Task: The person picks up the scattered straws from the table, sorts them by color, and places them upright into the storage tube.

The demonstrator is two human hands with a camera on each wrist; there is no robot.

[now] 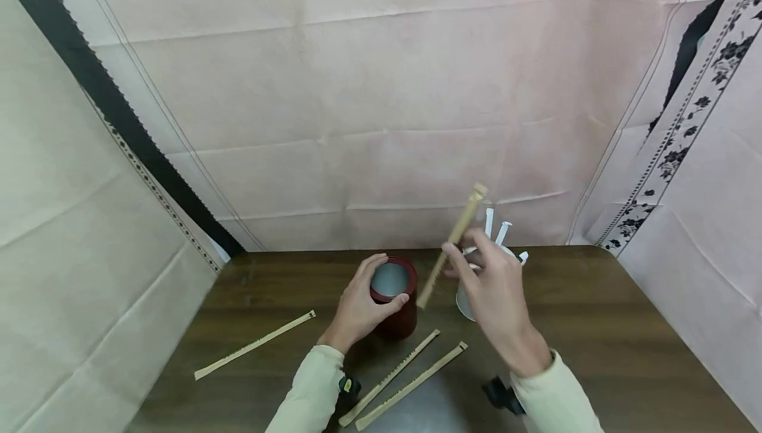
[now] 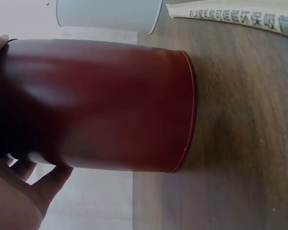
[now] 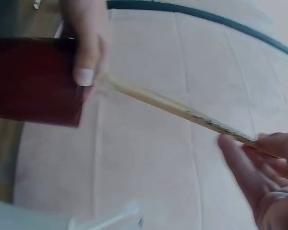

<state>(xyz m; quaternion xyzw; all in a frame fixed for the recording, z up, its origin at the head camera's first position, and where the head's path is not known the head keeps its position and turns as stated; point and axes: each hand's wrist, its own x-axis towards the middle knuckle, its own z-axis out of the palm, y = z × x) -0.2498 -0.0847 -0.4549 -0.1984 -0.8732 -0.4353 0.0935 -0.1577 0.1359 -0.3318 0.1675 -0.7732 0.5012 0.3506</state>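
Observation:
My left hand (image 1: 362, 306) grips a dark red cylindrical cup (image 1: 400, 319) near its top, thumb and fingers around the rim. The cup stands upright on the table, and its pale grey inside shows in the head view. My right hand (image 1: 495, 295) pinches a drinking straw in a yellowish paper wrapper (image 3: 168, 105) between thumb and fingers. This straw slants in the air to the right of the red cup, its lower end close to the cup's side in the head view. Behind the right hand is a white cup (image 1: 464, 304), partly hidden, with several white sticks poking out.
Two more wrapped straws (image 1: 411, 388) lie side by side on the brown wooden table (image 1: 571, 354), in front of the red cup. Another wrapped straw (image 1: 256, 344) lies to the left. Pale cloth sheets (image 1: 381, 102) hang behind the table and on both sides.

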